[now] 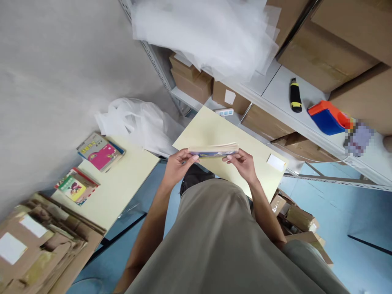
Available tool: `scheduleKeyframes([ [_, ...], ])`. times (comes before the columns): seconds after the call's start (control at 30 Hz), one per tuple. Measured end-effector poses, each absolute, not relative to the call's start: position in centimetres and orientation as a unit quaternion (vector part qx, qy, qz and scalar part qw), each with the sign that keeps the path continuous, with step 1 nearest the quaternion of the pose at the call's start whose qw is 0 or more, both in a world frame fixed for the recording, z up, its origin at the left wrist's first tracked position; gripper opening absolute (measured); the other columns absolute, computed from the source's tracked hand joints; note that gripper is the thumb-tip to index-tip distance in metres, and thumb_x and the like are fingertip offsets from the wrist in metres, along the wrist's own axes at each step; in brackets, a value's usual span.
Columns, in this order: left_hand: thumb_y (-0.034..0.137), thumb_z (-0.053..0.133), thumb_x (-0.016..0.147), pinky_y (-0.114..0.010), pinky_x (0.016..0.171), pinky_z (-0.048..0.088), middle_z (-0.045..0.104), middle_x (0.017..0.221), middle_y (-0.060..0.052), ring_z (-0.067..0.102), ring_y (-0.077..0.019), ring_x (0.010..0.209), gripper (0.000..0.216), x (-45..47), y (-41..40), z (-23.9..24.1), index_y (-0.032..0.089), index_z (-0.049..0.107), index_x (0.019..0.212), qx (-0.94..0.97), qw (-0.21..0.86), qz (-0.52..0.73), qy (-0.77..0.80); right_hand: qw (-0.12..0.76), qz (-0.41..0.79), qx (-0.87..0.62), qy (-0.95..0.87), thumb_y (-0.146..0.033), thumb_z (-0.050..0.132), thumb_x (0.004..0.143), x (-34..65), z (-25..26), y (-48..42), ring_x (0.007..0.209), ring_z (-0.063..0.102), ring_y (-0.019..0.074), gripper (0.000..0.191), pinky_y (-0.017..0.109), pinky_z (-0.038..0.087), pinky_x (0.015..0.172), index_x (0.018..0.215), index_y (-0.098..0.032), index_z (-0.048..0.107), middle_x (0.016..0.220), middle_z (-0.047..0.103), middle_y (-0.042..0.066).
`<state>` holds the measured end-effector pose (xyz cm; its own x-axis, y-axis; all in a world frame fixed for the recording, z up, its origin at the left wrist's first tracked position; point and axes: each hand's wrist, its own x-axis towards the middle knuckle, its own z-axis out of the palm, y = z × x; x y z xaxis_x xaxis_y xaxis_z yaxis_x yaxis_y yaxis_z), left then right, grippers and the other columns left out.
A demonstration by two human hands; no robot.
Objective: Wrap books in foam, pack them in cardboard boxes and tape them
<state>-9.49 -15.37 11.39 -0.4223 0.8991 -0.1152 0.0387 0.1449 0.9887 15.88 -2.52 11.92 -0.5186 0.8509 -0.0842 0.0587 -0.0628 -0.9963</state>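
I hold a thin stack of books (213, 150) edge-on in front of my chest, above a pale yellow table (214, 128). My left hand (177, 165) grips the stack's left end with fingers closed round it. At the right end, my right hand (241, 163) pinches the stack. The page edges face up toward me and a blue cover shows along the lower edge.
A second pale table (128, 179) at left carries a pink-covered book pile (99, 153) and a green-covered pile (75, 188). Flattened cardboard (39, 241) lies at lower left. The metal shelf (275, 92) holds boxes, a black-yellow knife (295, 96), a tape dispenser (329, 118) and white plastic bags (208, 36).
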Motion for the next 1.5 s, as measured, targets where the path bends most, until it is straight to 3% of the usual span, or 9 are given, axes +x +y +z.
scheduleKeyframes([
  [0.17, 0.076, 0.082, 0.09, -0.027, 0.056, 0.054, 0.068, 0.055, 0.001, 0.063, -0.0159, 0.051, 0.056, -8.9, -15.0, 12.2, 0.02, 0.077, 0.088, 0.34, 0.39, 0.522, 0.678, 0.294, 0.638, -0.409, -0.583, -0.081, 0.082, 0.092, 14.9, 11.5, -3.0, 0.05, 0.068, 0.0183, 0.058, 0.031, 0.056, 0.051, 0.086, -0.025, 0.068, 0.063, 0.078, 0.003],
  [0.33, 0.086, 0.076, 0.09, -0.026, 0.051, 0.053, 0.078, 0.067, -0.006, 0.074, -0.0203, 0.061, 0.067, -9.0, -15.0, 11.5, 0.019, 0.08, 0.091, 0.33, 0.377, 0.524, 0.689, 0.286, 0.653, -0.406, -0.572, -0.083, 0.083, 0.088, 14.5, 11.4, -3.5, 0.057, 0.074, 0.0206, 0.061, 0.03, 0.056, 0.053, 0.088, -0.026, 0.065, 0.066, 0.08, 0.003],
  [0.53, 0.093, 0.05, 0.101, -0.033, 0.062, 0.065, 0.086, 0.09, -0.014, 0.083, -0.0273, 0.083, 0.087, -9.3, -15.0, 11.3, 0.015, 0.087, 0.093, 0.309, 0.357, 0.558, 0.682, 0.263, 0.684, -0.407, -0.545, -0.093, 0.064, 0.096, 14.9, 10.6, -3.1, 0.079, 0.082, 0.0243, 0.068, 0.035, 0.063, 0.068, 0.097, -0.025, 0.067, 0.088, 0.085, 0.007],
  [0.7, 0.065, 0.079, 0.1, -0.03, 0.069, 0.066, 0.089, 0.098, -0.005, 0.082, -0.0231, 0.081, 0.049, -8.4, -15.0, 12.2, 0.02, 0.09, 0.118, 0.39, 0.297, 0.515, 0.703, 0.229, 0.72, -0.398, -0.52, -0.08, 0.09, 0.083, 14.5, 7.5, -2.0, 0.093, 0.081, 0.0269, 0.064, 0.038, 0.064, 0.081, 0.113, -0.028, 0.07, 0.093, 0.083, 0.002],
  [0.83, 0.04, 0.074, 0.106, -0.031, 0.082, 0.069, 0.09, 0.115, -0.003, 0.085, -0.0213, 0.094, 0.021, -6.1, -14.8, 13.1, 0.029, 0.092, 0.112, 0.518, 0.209, 0.473, 0.681, 0.242, 0.743, -0.376, -0.498, -0.074, 0.096, 0.078, 13.1, 5.1, -1.6, 0.091, 0.079, 0.0239, 0.062, 0.038, 0.063, 0.086, 0.106, -0.03, 0.061, 0.094, 0.084, 0.001],
  [1.0, 0.025, 0.07, 0.108, -0.032, 0.092, 0.067, 0.088, 0.124, 0.0, 0.085, -0.0188, 0.095, 0.022, -3.8, -14.3, 14.1, 0.035, 0.089, 0.107, 0.621, 0.133, 0.393, 0.665, 0.258, 0.761, -0.359, -0.475, -0.066, 0.098, 0.079, 12.7, 4.0, -2.1, 0.088, 0.079, 0.0233, 0.058, 0.041, 0.065, 0.091, 0.107, -0.03, 0.061, 0.095, 0.085, 0.0],
  [1.1, 0.031, 0.073, 0.107, -0.03, 0.089, 0.067, 0.089, 0.118, 0.0, 0.085, -0.019, 0.094, 0.015, -4.0, -13.7, 14.0, 0.033, 0.085, 0.116, 0.585, 0.16, 0.391, 0.693, 0.27, 0.762, -0.376, -0.453, -0.066, 0.098, 0.078, 13.1, 3.4, -2.1, 0.092, 0.081, 0.0241, 0.058, 0.044, 0.067, 0.096, 0.105, -0.03, 0.062, 0.098, 0.087, 0.001],
  [1.27, 0.042, 0.072, 0.107, -0.03, 0.091, 0.069, 0.088, 0.126, -0.003, 0.087, -0.0224, 0.106, 0.044, -6.4, -11.8, 10.4, 0.03, 0.071, 0.149, 0.492, 0.277, 0.421, 0.71, 0.294, 0.736, -0.468, -0.39, -0.063, 0.106, 0.064, 14.1, 1.3, -1.5, 0.099, 0.084, 0.0287, 0.072, 0.05, 0.07, 0.097, 0.111, -0.029, 0.063, 0.099, 0.088, 0.005],
  [1.5, 0.035, 0.065, 0.106, -0.035, 0.098, 0.069, 0.084, 0.134, -0.01, 0.083, -0.0257, 0.11, 0.038, -9.9, -8.8, 1.1, 0.025, 0.079, 0.14, 0.451, 0.332, 0.385, 0.733, 0.228, 0.726, -0.539, -0.361, -0.055, 0.106, 0.052, 13.9, -2.6, -1.1, 0.092, 0.084, 0.0301, 0.063, 0.051, 0.072, 0.095, 0.096, -0.022, 0.075, 0.09, 0.086, 0.006],
])
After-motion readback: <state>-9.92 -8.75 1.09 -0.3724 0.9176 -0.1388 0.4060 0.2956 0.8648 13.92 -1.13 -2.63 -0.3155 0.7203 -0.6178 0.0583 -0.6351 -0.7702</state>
